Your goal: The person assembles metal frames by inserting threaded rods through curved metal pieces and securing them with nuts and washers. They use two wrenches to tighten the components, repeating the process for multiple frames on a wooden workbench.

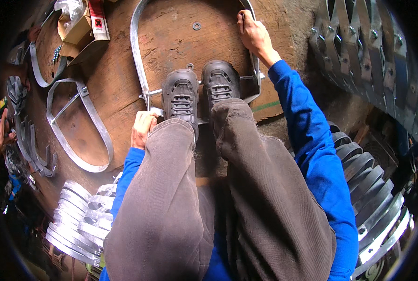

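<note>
A large U-shaped grey metal band [139, 51] lies on the wooden board, with a bolt rod [156, 92] crossing between its sides. My right hand [256, 36] is closed round the band's far right side, thumb and fingers pressed together. Beside the near left end of the band, my left hand [142, 129] has its fingers curled down on the metal; my knee hides part of it. Both my black shoes [180, 96] stand within the band, by the rod. A small flat washer [196, 26] lies on the board inside the curve.
A smaller closed metal hoop with a cross bolt [108, 140] lies to the left. An open cardboard box [80, 35] stands at the far left. Stacked metal bands [70, 220] fill the near left; more bands [373, 187] line the right. Another person's hand [2, 131] shows at the left edge.
</note>
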Motion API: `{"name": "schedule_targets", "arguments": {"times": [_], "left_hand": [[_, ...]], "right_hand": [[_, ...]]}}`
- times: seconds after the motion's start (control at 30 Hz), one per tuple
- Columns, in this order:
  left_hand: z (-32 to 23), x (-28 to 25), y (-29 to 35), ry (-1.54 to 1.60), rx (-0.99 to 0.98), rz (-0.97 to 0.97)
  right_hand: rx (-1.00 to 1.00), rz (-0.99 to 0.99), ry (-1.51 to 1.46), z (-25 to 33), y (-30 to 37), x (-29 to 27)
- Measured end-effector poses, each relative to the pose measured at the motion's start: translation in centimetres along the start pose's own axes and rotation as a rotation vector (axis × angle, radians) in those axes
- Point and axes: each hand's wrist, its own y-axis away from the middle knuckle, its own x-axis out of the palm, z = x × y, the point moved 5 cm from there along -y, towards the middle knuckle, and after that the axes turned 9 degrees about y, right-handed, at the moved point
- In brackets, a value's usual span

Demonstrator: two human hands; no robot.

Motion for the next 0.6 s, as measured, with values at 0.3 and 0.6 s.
{"name": "schedule_targets", "arguments": {"times": [0.3, 0.6], "left_hand": [[0.0, -0.2, 0.9, 0.007, -0.035, -0.108], [0.8, 1.7, 1.8, 0.103, -0.091, -0.365]], "right_hand": [[0.321, 0.061, -0.448, -0.3, 2.1, -4.1], [0.756, 0.092, -1.167, -1.4, 3.0, -4.1]]}}
